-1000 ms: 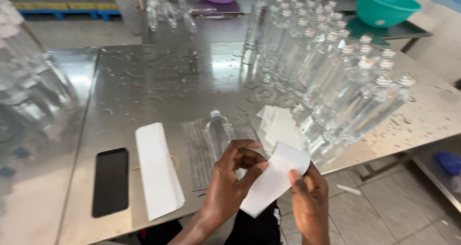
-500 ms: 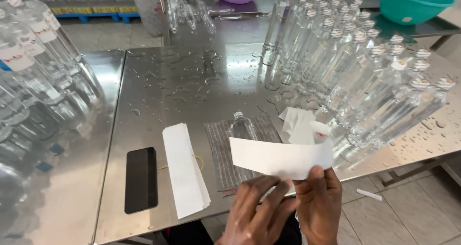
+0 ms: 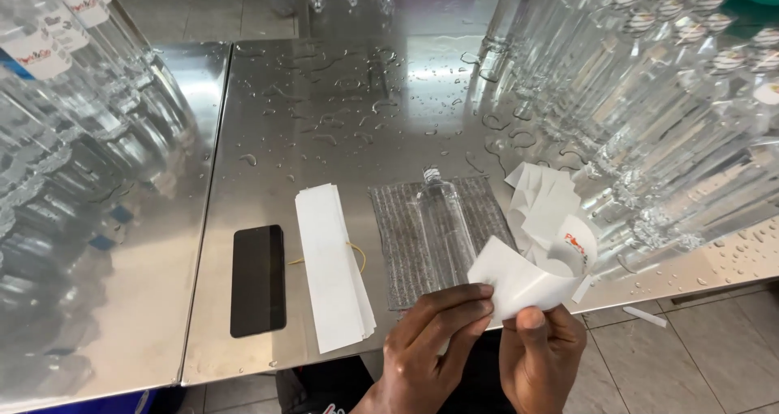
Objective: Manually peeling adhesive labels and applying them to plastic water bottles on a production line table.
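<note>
Both my hands hold a white label strip (image 3: pixel 531 276) at the table's front edge; it curls up at its right end, showing a printed side. My left hand (image 3: pixel 434 341) pinches its left end and my right hand (image 3: pixel 540 349) grips it from below. Just beyond my hands a clear plastic bottle (image 3: pixel 445 223) lies on a grey ribbed mat (image 3: pixel 398 243). A stack of white label strips (image 3: pixel 333 264) with a rubber band lies left of the mat. Loose white backing papers (image 3: pixel 544 199) are piled right of the bottle.
A black phone (image 3: pixel 259 278) lies flat left of the strip stack. Many upright clear capped bottles (image 3: pixel 649 97) crowd the back right of the wet steel table (image 3: pixel 341 105). More labelled bottles (image 3: pixel 65 130) fill the left side. Tiled floor shows at bottom right.
The strip, held flat and stretched out half a second ago, now curls over at its right end. My view has tilted down and closer to the table.
</note>
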